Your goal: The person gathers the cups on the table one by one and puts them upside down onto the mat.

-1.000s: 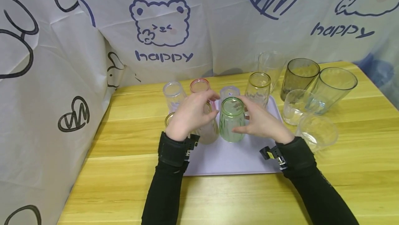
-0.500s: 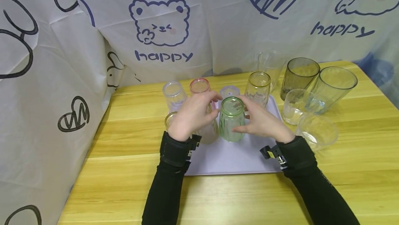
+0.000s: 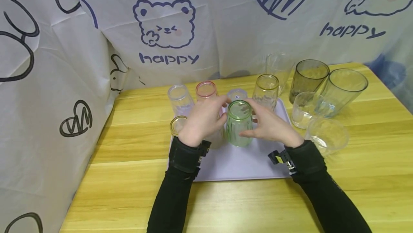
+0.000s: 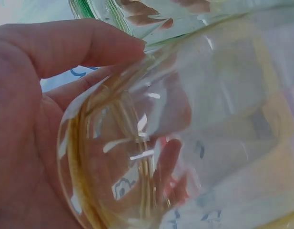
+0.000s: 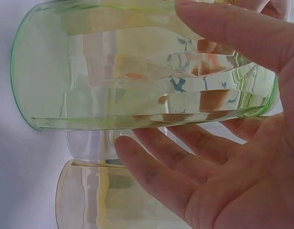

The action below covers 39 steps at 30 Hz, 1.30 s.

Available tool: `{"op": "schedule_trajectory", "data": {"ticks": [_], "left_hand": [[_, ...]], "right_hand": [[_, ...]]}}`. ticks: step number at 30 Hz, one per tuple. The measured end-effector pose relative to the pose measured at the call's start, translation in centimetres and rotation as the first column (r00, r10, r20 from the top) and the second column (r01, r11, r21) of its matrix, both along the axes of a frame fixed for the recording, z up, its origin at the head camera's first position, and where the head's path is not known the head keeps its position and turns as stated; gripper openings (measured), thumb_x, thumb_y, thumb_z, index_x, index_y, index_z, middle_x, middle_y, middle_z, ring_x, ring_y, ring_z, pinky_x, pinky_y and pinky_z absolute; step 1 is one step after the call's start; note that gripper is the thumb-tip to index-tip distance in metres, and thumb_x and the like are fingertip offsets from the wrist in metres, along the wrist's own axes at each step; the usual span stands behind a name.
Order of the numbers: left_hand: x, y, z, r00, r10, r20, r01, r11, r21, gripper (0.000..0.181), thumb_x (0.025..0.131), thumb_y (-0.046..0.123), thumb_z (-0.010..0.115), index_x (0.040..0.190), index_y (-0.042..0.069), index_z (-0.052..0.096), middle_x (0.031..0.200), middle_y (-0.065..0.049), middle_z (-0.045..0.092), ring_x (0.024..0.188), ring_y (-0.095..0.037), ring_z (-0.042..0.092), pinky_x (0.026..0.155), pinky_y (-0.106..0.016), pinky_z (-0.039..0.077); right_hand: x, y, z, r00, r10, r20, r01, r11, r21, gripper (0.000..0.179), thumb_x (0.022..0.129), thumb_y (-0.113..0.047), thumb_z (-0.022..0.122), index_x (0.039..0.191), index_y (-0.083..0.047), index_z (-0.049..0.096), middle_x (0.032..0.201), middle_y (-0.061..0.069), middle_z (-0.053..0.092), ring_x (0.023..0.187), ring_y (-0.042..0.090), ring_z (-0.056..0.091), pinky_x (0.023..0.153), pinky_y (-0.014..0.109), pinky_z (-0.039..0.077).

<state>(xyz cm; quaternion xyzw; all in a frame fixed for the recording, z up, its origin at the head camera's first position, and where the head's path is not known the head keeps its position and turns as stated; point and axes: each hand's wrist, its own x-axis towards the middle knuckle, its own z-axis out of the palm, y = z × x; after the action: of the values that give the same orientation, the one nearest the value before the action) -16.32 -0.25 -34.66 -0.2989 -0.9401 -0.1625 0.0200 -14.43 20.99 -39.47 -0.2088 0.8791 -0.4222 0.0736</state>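
The left hand (image 3: 204,118) has shifted slightly inward since a second ago, and more of the gold-ringed glass (image 3: 178,124) beside its wrist now shows; the right hand (image 3: 272,123) has stayed put. The hands are apart, each round its own tumbler: the left holds an amber glass (image 4: 218,114), its thumb against the side, and the right has thumb and fingers about a green glass (image 3: 239,129).

Close behind them is a crowd: a clear glass (image 3: 180,98), a red-ringed glass (image 3: 206,89), a lavender glass (image 3: 237,94) and a yellow-ringed glass (image 3: 266,91), hemming in the far side. To the right, a tall clear glass (image 3: 280,66), a smoky tumbler (image 3: 308,80), a bluish tumbler (image 3: 343,89) and two low cups (image 3: 306,109) stand mouth up.

The green glass is upside down on the lilac tray (image 3: 245,165), ribbed and see-through, its thick base ring uppermost; the amber one is just beside it, also base up, mostly behind the hand from here.

Nearer the person, tray surface runs to its front edge, then worktop (image 3: 129,190) grain. A printed cloth (image 3: 96,57) closes off the back and left.
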Motion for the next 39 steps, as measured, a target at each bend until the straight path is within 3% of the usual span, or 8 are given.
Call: {"op": "schedule_trajectory", "data": {"ticks": [9, 15, 20, 25, 32, 39], "left_hand": [[0.1, 0.1, 0.2, 1.000, 0.001, -0.008, -0.001, 1.000, 0.008, 0.028, 0.092, 0.012, 0.065, 0.119, 0.013, 0.068, 0.115, -0.004, 0.074, 0.088, -0.021, 0.069, 0.078, -0.039, 0.058], [0.1, 0.4, 0.4, 1.000, -0.005, -0.026, 0.007, 0.998, 0.064, 0.030, 0.095, 0.009, 0.059, 0.124, 0.012, 0.068, 0.116, -0.004, 0.074, 0.090, -0.020, 0.069, 0.078, -0.040, 0.058], [0.2, 0.7, 0.4, 0.997, -0.011, -0.072, 0.018, 0.995, 0.102, 0.029, 0.098, 0.012, 0.057, 0.125, 0.013, 0.069, 0.119, -0.002, 0.074, 0.103, -0.020, 0.070, 0.086, -0.039, 0.058], [0.4, 1.1, 0.4, 0.991, -0.027, -0.134, 0.047, 0.988, 0.146, 0.027, 0.097, 0.013, 0.059, 0.121, 0.013, 0.069, 0.119, -0.004, 0.074, 0.112, -0.021, 0.069, 0.093, -0.038, 0.057], [0.5, 1.7, 0.1, 0.970, -0.099, -0.223, 0.147, 0.966, 0.212, 0.025, 0.094, 0.010, 0.061, 0.118, 0.010, 0.070, 0.118, -0.006, 0.073, 0.114, -0.021, 0.068, 0.099, -0.035, 0.054], [0.7, 2.4, 0.0, 0.966, -0.146, -0.215, 0.191, 0.959, 0.208, 0.025, 0.096, 0.012, 0.062, 0.120, 0.009, 0.068, 0.121, -0.005, 0.072, 0.117, -0.021, 0.066, 0.103, -0.035, 0.053]], "right_hand": [[0.0, 0.5, 0.5, 0.999, 0.012, 0.043, -0.012, 1.000, -0.008, 0.089, 0.078, -0.012, 0.086, 0.150, -0.003, 0.036, 0.140, 0.022, 0.055, 0.125, 0.048, 0.058, 0.101, 0.057, 0.053], [0.1, 2.3, 1.2, 0.993, 0.007, 0.121, 0.006, 0.993, -0.114, 0.083, 0.084, -0.018, 0.083, 0.151, -0.006, 0.036, 0.145, 0.022, 0.050, 0.132, 0.045, 0.052, 0.110, 0.058, 0.047], [0.3, 3.9, 2.1, 0.986, -0.038, 0.162, 0.065, 0.984, -0.163, 0.080, 0.088, -0.022, 0.079, 0.153, -0.011, 0.034, 0.150, 0.019, 0.046, 0.138, 0.041, 0.048, 0.115, 0.054, 0.043], [0.6, 5.3, 3.1, 0.984, -0.126, 0.125, 0.142, 0.982, -0.127, 0.080, 0.088, -0.022, 0.079, 0.153, -0.010, 0.034, 0.150, 0.021, 0.047, 0.136, 0.042, 0.049, 0.115, 0.057, 0.041], [1.0, 6.9, 4.2, 0.981, -0.193, 0.028, 0.195, 0.971, -0.135, 0.076, 0.087, -0.014, 0.079, 0.150, -0.005, 0.037, 0.146, 0.024, 0.049, 0.132, 0.048, 0.051, 0.111, 0.067, 0.039], [1.6, 8.0, 4.9, 0.952, -0.303, -0.036, 0.297, 0.948, -0.115, 0.071, 0.089, -0.014, 0.077, 0.148, -0.005, 0.040, 0.144, 0.024, 0.051, 0.131, 0.047, 0.052, 0.109, 0.066, 0.042]]}}
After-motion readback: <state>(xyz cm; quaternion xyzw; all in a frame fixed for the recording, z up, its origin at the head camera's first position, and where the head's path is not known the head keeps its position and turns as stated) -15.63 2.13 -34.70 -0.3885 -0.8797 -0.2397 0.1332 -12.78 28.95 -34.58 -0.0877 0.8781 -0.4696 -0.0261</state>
